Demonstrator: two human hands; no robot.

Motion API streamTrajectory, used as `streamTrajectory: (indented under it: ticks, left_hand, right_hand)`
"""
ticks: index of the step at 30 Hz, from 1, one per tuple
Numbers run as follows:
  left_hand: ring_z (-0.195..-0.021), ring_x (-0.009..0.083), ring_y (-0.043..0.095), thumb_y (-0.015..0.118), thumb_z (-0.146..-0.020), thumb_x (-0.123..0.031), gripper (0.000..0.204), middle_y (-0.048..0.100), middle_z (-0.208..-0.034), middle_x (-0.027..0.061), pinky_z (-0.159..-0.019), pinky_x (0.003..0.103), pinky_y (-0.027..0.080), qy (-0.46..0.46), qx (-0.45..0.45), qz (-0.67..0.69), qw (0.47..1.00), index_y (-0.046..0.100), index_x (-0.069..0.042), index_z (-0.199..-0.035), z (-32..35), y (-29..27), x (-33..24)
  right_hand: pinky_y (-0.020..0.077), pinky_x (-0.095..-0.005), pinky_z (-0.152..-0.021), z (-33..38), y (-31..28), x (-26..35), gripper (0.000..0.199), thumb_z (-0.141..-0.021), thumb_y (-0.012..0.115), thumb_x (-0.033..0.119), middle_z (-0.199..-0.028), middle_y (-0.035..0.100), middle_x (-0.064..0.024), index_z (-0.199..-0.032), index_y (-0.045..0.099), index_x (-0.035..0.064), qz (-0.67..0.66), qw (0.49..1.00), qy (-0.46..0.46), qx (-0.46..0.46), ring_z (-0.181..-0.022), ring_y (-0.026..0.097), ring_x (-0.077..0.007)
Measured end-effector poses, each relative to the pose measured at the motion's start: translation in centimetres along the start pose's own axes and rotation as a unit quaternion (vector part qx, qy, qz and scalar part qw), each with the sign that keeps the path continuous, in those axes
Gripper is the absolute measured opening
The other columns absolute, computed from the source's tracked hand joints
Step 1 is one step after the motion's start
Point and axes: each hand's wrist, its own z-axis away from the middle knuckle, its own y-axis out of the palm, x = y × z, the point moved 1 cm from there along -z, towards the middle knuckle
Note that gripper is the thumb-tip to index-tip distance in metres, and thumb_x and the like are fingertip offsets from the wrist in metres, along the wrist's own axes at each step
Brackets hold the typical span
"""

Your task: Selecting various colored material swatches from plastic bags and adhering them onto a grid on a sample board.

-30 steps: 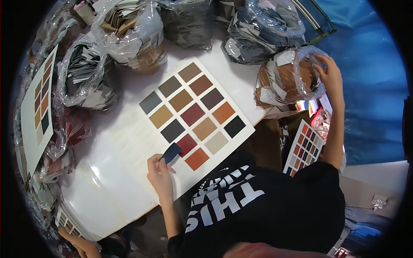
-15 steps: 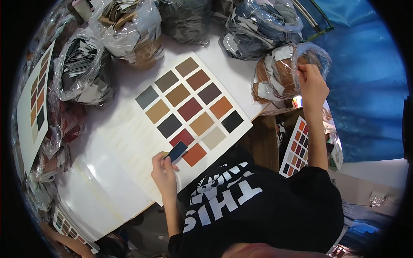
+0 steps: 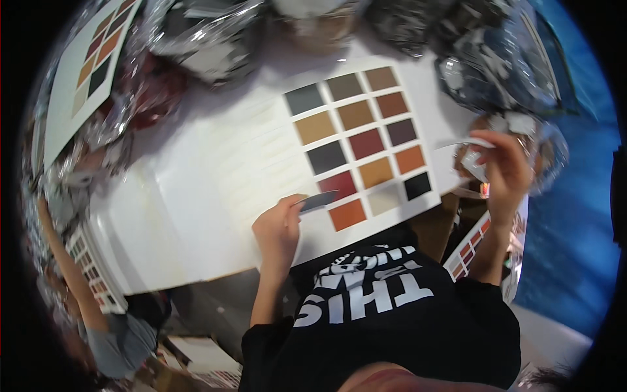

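A white sample card (image 3: 317, 240) with rows of coloured rectangles lies on the table before me. My left hand (image 3: 277, 230) is closed on a dark blue-grey swatch (image 3: 317, 200), pinched at one end and held over the card's lower left rectangles. Right of the card, my right hand (image 3: 509, 171) pinches a thin pale swatch (image 3: 479, 142), seen nearly edge-on and blurred. Behind that hand stands a clear plastic bag (image 3: 554, 153) of brown pieces, partly hidden by my fingers.
Plastic bags of dark swatches (image 3: 401, 26) line the table's far side. At the left, another sample card (image 3: 81, 108) leans by the bags. A co-worker's forearm (image 3: 78, 281) reaches in there, beside stacked cards (image 3: 98, 274). A blue sheet (image 3: 568, 261) hangs at the right.
My right hand has come out of the bag of brown pieces with a pale swatch. The whole view has turned, and more of the co-worker shows at the left.
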Motion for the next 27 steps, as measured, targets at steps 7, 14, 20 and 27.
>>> streamTrajectory:
  ticks: [7,14,20,27]
  left_hand:
    - [-0.079,0.0231,0.062,0.067,-0.075,-0.002,0.011,0.066,-0.086,0.0027,-0.063,0.033,0.048,0.077,-0.036,-0.117,0.989,0.06,-0.008,-0.082,-1.6,-3.0,0.5]
    - [-0.112,0.0292,0.053,0.068,-0.077,-0.009,0.013,0.06,-0.12,0.0053,-0.09,0.041,0.041,0.078,0.104,-0.128,0.983,0.057,-0.006,-0.081,-3.9,-5.8,1.1]
    - [-0.123,0.0312,0.047,0.066,-0.081,-0.012,0.012,0.054,-0.133,0.006,-0.096,0.044,0.038,0.072,0.126,-0.167,0.975,0.056,-0.005,-0.08,-6.0,-6.1,2.3]
    - [-0.127,0.0301,0.044,0.064,-0.083,-0.014,0.016,0.05,-0.139,0.0046,-0.1,0.047,0.036,0.085,0.129,-0.256,0.954,0.053,-0.004,-0.079,-7.0,-5.0,3.4]
  right_hand:
    - [0.0379,-0.0194,-0.049,-1.7,20.2,-1.3,0.011,-0.087,0.066,0.006,-0.062,0.058,-0.0003,-0.084,0.058,-0.0013,-0.234,0.925,0.227,0.194,-0.054,0.05,-0.0035]
    - [0.0378,-0.0207,-0.052,-1.1,26.9,-2.2,0.017,-0.091,0.062,0.011,-0.06,0.058,-0.002,-0.08,0.052,0.0015,-0.242,0.899,0.274,0.243,-0.055,0.053,-0.0044]
    - [0.0367,-0.0204,-0.05,-0.6,27.5,-1.9,0.018,-0.091,0.062,0.011,-0.058,0.058,-0.0025,-0.08,0.052,0.001,-0.193,0.904,0.284,0.255,-0.055,0.054,-0.0042]
    - [0.0378,-0.0199,-0.049,0.0,27.8,-2.7,0.018,-0.091,0.063,0.011,-0.058,0.059,-0.003,-0.08,0.053,0.0008,-0.191,0.903,0.292,0.25,-0.055,0.054,-0.0029]
